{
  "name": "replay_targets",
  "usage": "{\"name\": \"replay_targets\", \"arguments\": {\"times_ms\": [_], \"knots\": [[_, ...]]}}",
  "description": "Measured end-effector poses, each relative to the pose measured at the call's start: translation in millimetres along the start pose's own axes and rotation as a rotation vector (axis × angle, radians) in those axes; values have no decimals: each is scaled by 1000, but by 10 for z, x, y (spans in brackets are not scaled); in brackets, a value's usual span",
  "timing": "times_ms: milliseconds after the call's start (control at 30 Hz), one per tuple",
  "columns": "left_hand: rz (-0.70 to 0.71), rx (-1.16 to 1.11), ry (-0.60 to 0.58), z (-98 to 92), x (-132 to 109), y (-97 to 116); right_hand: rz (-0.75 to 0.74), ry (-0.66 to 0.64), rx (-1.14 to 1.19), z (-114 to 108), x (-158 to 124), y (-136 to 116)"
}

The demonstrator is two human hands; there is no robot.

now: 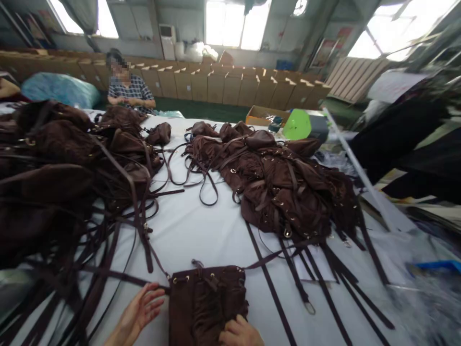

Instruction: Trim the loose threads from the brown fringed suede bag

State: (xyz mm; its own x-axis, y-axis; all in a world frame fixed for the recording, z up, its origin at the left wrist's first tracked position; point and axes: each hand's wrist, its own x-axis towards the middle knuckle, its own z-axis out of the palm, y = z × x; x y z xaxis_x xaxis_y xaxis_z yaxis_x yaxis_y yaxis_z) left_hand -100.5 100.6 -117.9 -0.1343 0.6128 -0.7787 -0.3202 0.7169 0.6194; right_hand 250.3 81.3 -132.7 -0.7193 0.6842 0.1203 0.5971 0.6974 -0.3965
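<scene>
A dark brown drawstring bag (207, 305) with gold eyelets lies flat on the white table (187, 226) right in front of me. Just left of the bag is my left hand (142, 307), fingers stretched and slightly apart, holding nothing. My right hand (240, 331) rests at the bag's lower right part with bent fingers closed on the fabric; its fingertips are partly hidden. Straps run out from both top corners of the bag, the left strap (118, 275) passing behind my left fingers.
Brown bags with loose straps are heaped at the left (54, 192) and in another pile (284, 187) at the right. A person (129, 91) sits across the table. Behind stand rows of cardboard boxes (216, 89). A green item (297, 125) and plastic wrap (428, 307) lie rightward.
</scene>
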Motion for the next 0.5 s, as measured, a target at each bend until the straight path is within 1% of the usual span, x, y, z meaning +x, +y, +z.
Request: {"name": "replay_targets", "arguments": {"times_ms": [33,67,100,133,167,233,267,300,367,400,467,500], "knots": [[-48,-25,-13,-106,-198,-71,37,-37,22,18,-16,-71],[-48,19,-2,-163,-362,-115,69,-65,35,9,-17,-121],[7,130,21,-173,-479,-124,96,-83,43,-21,-8,-155],[108,276,38,-141,-543,-95,116,-95,46,-65,4,-182],[235,426,38,-72,-554,-31,130,-103,46,-116,12,-205],[511,694,-29,150,-451,170,147,-120,56,-217,0,-257],[589,759,-58,286,-362,280,162,-128,65,-257,-25,-286],[633,801,-86,428,-265,376,188,-132,78,-288,-65,-317],[660,899,-156,691,-98,486,261,-118,129,-331,-188,-368],[649,956,-202,799,-46,489,300,-92,171,-348,-271,-386],[597,1084,-305,946,-40,408,380,-9,284,-389,-469,-404],[572,1140,-351,983,-89,345,437,51,349,-416,-579,-410]]}}
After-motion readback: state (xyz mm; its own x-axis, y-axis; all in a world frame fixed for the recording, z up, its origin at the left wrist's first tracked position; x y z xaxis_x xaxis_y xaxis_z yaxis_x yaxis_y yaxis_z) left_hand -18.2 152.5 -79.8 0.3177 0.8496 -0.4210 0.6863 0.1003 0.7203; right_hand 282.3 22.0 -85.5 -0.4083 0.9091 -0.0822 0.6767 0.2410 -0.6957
